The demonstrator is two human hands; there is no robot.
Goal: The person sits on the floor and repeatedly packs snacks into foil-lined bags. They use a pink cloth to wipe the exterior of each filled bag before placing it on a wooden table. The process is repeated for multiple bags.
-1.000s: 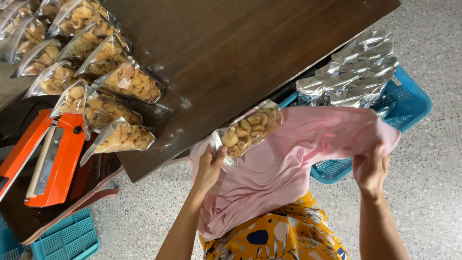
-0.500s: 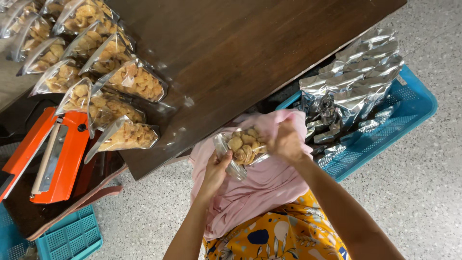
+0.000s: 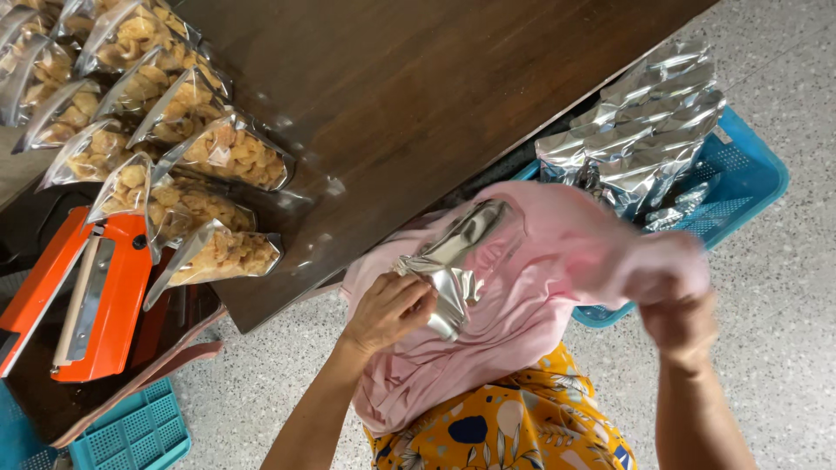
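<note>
Head view: left hand [image 3: 389, 309] grips crinkled silver foil pouch [image 3: 453, 261]; pink cloth [image 3: 557, 261] beneath.

You stand on a grey speckled floor [image 3: 784, 287]; a dark brown wooden table [image 3: 418, 96] reflects soft daylight.

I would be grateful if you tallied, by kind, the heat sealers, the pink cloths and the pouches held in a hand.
orange heat sealer: 1
pink cloth: 1
silver pouch, held in the left hand: 1
Total: 3
</note>
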